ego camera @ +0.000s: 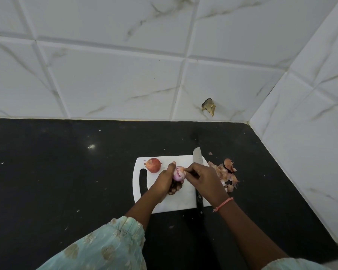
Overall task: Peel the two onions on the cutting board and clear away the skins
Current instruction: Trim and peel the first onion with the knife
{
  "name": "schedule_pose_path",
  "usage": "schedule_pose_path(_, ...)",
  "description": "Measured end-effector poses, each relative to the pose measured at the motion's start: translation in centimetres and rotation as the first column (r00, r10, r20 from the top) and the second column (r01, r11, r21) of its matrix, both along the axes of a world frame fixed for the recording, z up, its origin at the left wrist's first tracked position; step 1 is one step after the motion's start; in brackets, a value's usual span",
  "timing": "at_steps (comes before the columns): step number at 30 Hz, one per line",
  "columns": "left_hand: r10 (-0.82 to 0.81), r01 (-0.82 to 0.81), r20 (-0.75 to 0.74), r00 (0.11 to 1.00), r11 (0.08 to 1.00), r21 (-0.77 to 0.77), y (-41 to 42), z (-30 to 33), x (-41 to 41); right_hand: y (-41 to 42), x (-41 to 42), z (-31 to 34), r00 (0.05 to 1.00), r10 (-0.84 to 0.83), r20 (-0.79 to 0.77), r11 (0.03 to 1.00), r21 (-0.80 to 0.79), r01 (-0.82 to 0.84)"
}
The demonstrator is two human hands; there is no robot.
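Half-peeled onion [178, 174], unpeeled onion [153, 165]

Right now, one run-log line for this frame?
step: peeling first onion | left hand: holds it | right hand: pinches its skin | second onion: unpeeled, on cutting board | skins: counter right of board

1. The board [170, 201] lies on the counter [66, 172], lower centre of the frame.
2. One onion [153, 165] sits at the board's upper left.
3. My left hand [165, 181] holds the other onion [179, 174] right of it, my right hand [203, 178] touching its top.
4. The knife [197, 162] lies along the board's right edge.
5. The skins [225, 174] lie on the counter, right of the board.
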State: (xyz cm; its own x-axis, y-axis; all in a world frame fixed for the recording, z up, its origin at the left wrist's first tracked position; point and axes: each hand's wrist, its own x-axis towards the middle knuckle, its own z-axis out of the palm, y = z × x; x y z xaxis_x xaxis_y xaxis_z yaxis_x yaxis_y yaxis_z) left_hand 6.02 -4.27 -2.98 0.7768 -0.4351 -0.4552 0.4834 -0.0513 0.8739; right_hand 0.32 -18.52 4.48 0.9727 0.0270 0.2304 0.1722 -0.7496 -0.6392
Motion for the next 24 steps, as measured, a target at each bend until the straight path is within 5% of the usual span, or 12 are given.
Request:
schedule_pose_path(14, -0.006, 0.005, 0.038, 0.999, 0.999, 0.032, 0.2, 1.7, -1.0, 0.0, 0.3, -0.3, 0.996, -0.087, -0.001, 0.995, 0.057, 0.087)
schedule_pose_path(19, -0.005, 0.005, -0.004, 1.0, 1.0, 0.004, 0.3, 2.0, -0.8, -0.6, -0.2, -0.1, 1.0, 0.02, -0.007, 0.992, 0.128, -0.019)
schedule_pose_path(24, -0.016, 0.017, -0.037, 0.999, 1.0, 0.002, 0.3, 2.1, -0.6, -0.5, -0.4, -0.2, 0.998, 0.06, 0.021, 0.998, -0.017, -0.059)
